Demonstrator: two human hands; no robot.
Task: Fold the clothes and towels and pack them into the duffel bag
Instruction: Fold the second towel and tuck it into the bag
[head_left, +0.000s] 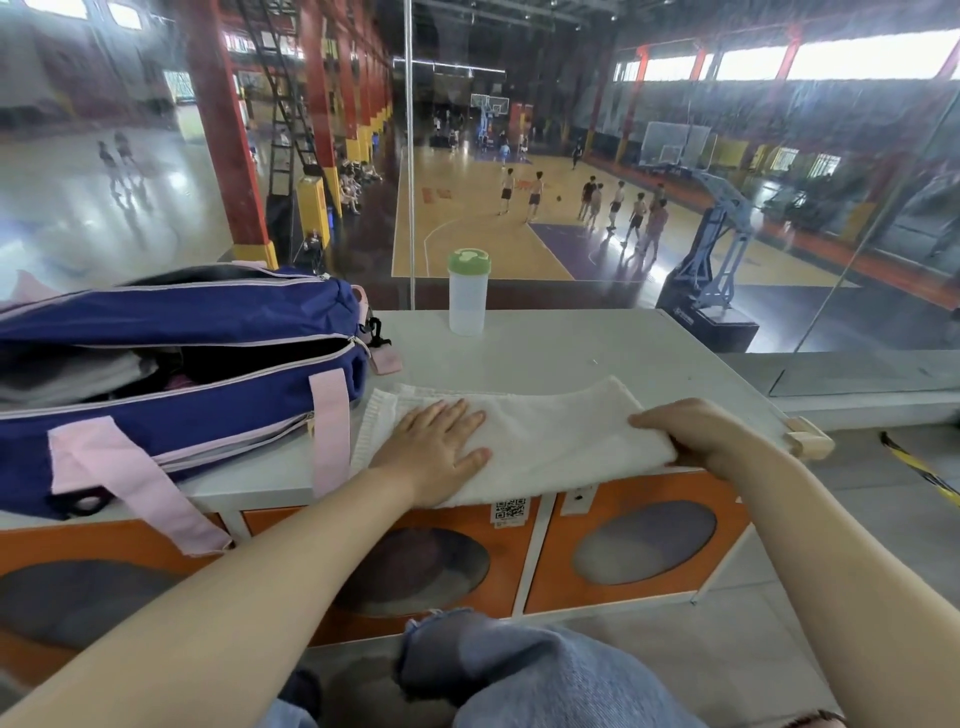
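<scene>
A white terry towel (540, 431), folded into a flat rectangle, is laid on the pale grey counter top (571, 353) near its front edge, at about 5 o'clock from the counter's centre. It is pressed flat at its left half by the left hand (436, 449), whose fingers are spread and straight, while its right end is gripped by the right hand (691, 434), the fingers curled over the fold. Just beside the towel at 9 o'clock a navy-blue fabric duffel bag with pink straps and piping (171, 374) is seen, unzipped, with grey and dark clothing inside; its pink strap hangs over the counter's front. A black-and-white QR-code sticker (510, 509) is stuck on the orange locker front (644, 540) below the towel; its small print cannot be read. At 12 o'clock from the towel, well apart, a translucent plastic shaker bottle with a green lid (467, 293) stands upright against the glass pane (727, 156), through which a basketball court with players is seen.
</scene>
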